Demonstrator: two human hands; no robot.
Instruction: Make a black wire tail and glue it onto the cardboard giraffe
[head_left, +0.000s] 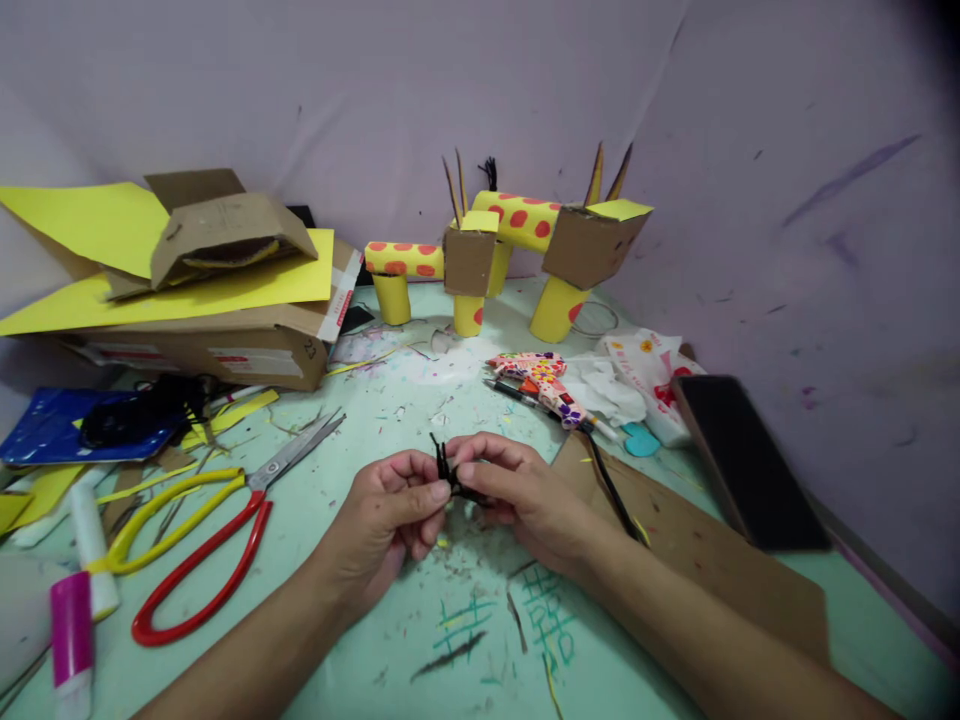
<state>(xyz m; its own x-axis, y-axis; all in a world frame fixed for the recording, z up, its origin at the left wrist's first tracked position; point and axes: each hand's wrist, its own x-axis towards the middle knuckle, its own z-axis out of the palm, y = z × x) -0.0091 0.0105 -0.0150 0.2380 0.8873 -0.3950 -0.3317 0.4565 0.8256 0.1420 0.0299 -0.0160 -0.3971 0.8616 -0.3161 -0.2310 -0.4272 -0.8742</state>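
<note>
Over the middle of the green table, my two hands meet at a small bundle of black yarn [442,462]. My left hand [397,505] pinches it from the left with thumb and fingers. From the right, my right hand [517,485] pinches the same bundle, its fingertips close to the left thumb. Short black strands stick up between the hands; the lower part of the bundle is mostly hidden by fingers. To the left lie large scissors [255,490], blades partly apart, with one yellow and one red handle loop.
Two yellow, red-spotted cardboard animals [555,310] stand at the back. A cardboard box [292,350] with yellow sheets is back left, black yarn [142,415] before it. A patterned glue gun [540,382], phone [750,460], cardboard sheet [720,560] lie right; a glue tube [72,630] front left.
</note>
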